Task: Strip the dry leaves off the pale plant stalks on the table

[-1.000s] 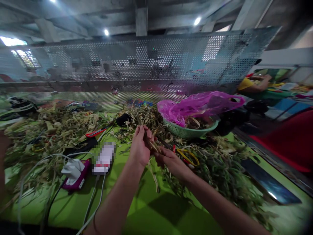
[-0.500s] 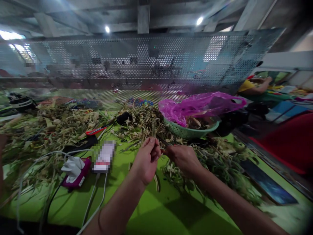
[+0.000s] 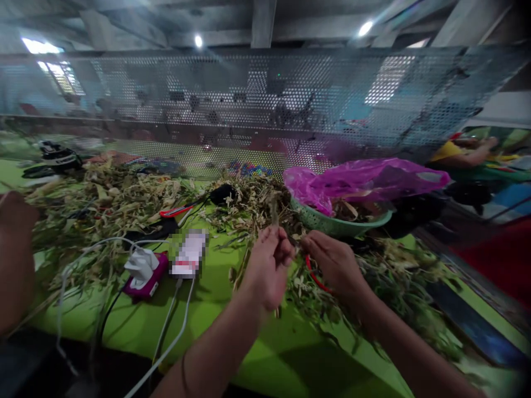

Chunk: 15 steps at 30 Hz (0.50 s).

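Observation:
My left hand [image 3: 269, 265] is closed in a pinch on a dried plant stem [image 3: 274, 213], which stands upright above the fingers. Close beside it on the right, my right hand [image 3: 332, 260] is wrapped round red-handled scissors [image 3: 314, 275]; a curved red handle shows below the fingers, and the blades are mostly hidden. Behind both hands spreads a heap of dried stalks and leaves [image 3: 244, 204]. Greener plant stalks [image 3: 385, 287] lie under and to the right of my right hand.
A green basket [image 3: 342, 224] with a purple plastic bag [image 3: 373, 179] stands behind my right hand. To the left are a phone [image 3: 188, 254], a purple power socket [image 3: 147, 279] with white cables, and a red cutter knife [image 3: 176, 211]. Another person's arm [image 3: 16, 254] enters at left.
The view has shifted, so the table things sit further right. My right hand has turned, and the red scissor handle now shows beneath it. The other person's arm has come further in at left.

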### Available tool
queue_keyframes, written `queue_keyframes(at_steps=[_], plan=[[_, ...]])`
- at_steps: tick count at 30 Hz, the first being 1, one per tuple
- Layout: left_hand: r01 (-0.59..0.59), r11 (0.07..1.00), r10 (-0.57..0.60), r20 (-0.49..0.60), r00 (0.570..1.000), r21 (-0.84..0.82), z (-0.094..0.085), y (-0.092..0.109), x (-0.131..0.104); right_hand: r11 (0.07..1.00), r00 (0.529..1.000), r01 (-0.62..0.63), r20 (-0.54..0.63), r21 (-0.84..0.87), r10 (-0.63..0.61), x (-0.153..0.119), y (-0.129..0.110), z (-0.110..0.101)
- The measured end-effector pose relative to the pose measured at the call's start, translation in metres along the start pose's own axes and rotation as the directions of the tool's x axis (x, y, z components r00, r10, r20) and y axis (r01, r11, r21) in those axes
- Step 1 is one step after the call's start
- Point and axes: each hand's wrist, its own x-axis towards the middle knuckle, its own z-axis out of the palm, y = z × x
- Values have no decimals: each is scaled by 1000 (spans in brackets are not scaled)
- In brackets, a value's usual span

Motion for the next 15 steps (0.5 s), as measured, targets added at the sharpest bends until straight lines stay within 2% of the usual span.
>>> queue_keyframes(at_steps=[1, 2, 4, 6, 8, 10, 12, 14, 15], plan=[[-29, 999, 29, -13, 999, 14, 2, 3, -2, 998, 999, -38, -11, 51, 39, -2, 4, 7], [-54, 998, 55, -17, 998, 40, 3, 7, -3, 995, 998, -50, 45, 81, 46, -7, 6, 14], [-91, 990, 92, -8, 996, 107, 5, 15, -1, 999, 994, -36, 106, 41, 31, -19, -3, 26], [-75, 985, 75, 4, 997, 154, 3, 20, 5, 992, 991, 71, 119, -105, -58, -28, -22, 29], [23, 989, -28, 27, 999, 148, -2, 18, 9, 944, 967, 247, 125, -218, -224, -28, -40, 22], [65, 993, -65, 1, 998, 101, -8, 14, 9, 923, 953, 298, 133, -245, -272, -18, -45, 13], [35, 999, -33, -71, 997, 31, -11, 11, 5, 965, 979, 194, 95, -174, -179, -7, -38, 9], [-15, 1000, 17, -134, 991, 14, -10, 15, 1, 998, 998, 42, 47, -38, -40, -4, -26, 15], [-35, 999, 38, -143, 989, 23, -9, 18, 0, 999, 998, -20, 67, 27, 18, -6, -22, 20]])
